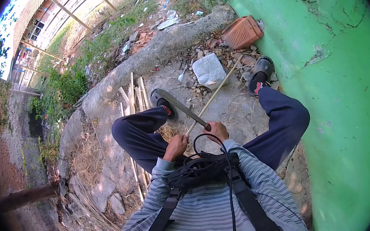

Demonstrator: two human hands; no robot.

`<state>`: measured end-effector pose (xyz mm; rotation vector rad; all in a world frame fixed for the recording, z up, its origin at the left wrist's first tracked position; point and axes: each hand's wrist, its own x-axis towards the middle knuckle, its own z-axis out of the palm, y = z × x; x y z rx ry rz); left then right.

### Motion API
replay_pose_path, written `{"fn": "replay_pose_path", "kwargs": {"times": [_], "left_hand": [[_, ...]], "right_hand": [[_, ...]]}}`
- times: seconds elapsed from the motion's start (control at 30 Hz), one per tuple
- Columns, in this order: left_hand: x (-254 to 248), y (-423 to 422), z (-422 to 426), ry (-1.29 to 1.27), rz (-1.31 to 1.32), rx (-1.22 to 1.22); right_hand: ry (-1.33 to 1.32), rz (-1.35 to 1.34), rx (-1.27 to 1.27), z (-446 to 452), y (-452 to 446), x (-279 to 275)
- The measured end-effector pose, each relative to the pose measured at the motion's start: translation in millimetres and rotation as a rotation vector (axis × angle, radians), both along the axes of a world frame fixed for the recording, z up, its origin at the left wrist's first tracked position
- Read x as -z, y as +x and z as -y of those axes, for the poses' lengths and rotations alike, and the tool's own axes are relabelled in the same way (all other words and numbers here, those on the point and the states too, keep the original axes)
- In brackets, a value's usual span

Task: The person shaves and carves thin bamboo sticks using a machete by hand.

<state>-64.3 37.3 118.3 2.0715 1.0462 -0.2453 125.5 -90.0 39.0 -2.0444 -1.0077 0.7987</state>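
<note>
A bamboo strip [214, 96], long and pale, slants between a person's parted knees, its near end in the left hand [176, 147] and its far end by the right shoe [261, 71]. The left fingers are closed around the strip; the right hand [217, 131] is curled about the handle of a long-bladed knife [181, 107], though a black cable [230, 183] partly hides that grip and each finger's position cannot be told. The blade crosses the strip just beyond the hands, pointing left toward the other shoe [163, 100] (whether metal meets bamboo is hard to tell from above). Past the crossing, the strip runs along the right side of a pale stone block [210, 70]. More split strips [134, 95] lie at left beside the leg. A terracotta block [242, 32] sits at the far right, against a green wall [330, 108].
</note>
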Motion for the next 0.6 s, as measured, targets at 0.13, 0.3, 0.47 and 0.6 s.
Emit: {"fn": "replay_pose_path", "kwargs": {"times": [0.13,0.3,0.47,0.6], "left_hand": [[5.6,-4.8,-2.1,0.034,0.014,0.018],[5.7,-2.0,-4.5,-0.011,0.024,-0.022],[-14.0,-10.7,-2.0,0.034,0.095,0.009],[-35.5,-23.7,2.3,0.064,0.098,0.046]], "right_hand": [[-0.041,0.017,-0.004,-1.6,3.7,1.6],[-0.003,0.038,-0.042,1.9,-15.3,-9.3],[-0.048,0.098,-0.008,-2.9,-4.3,0.0],[-0.047,0.054,0.135,-5.7,25.2,16.3]]}}
